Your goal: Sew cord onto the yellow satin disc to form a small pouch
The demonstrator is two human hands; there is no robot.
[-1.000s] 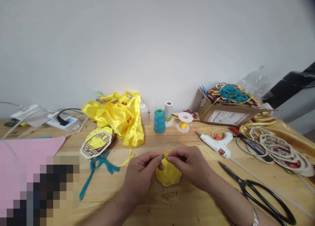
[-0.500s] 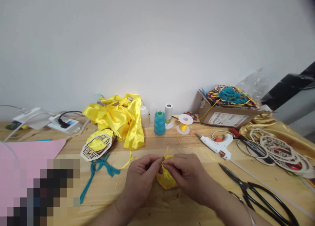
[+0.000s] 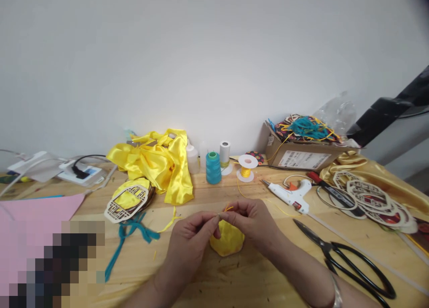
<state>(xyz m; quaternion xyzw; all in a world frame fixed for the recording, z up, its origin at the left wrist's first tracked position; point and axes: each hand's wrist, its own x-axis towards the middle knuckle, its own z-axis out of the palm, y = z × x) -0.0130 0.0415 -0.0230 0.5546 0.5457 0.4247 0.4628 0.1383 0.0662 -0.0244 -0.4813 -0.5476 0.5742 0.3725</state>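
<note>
Low in the middle of the frame, a shiny yellow cloth piece with a pale, many-sided edge [image 3: 228, 243] shows just below the fingertips. The left hand [image 3: 191, 236] and right hand [image 3: 254, 221] each have thumb and finger pinched together, seemingly on a thin orange-yellow cord [image 3: 229, 208] at its top; it is too small to be sure. The step looks like tying or threading. The next move likely calls for a steady pinch and a gentle pull.

Your bare left hand [image 3: 191, 238] and bare right hand [image 3: 253, 221] hold their fingertips [image 3: 216, 218] close together, thumbs [image 3: 210, 226] pinched toward forefingers [image 3: 203, 215]; your bare forearms [image 3: 303, 265] slant inward from either side.
</note>
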